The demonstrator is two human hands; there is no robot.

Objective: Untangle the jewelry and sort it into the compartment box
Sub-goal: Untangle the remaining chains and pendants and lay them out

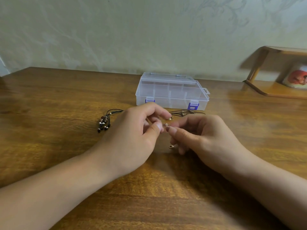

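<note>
Both hands, left hand (132, 130) and right hand (199, 135), pinch small jewelry (166, 126) over wooden table (49, 113); patterned wall (116, 30) behind.

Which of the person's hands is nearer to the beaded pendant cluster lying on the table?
Left. The left hand is just to the right of the beaded pendant cluster, while the right hand lies farther right, beyond the left hand.

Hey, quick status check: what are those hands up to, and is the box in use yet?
Left hand and right hand both pinching a small clear jewelry piece. Black cord necklace lying on table. Compartment box closed, latched. Nothing in the way.
</note>
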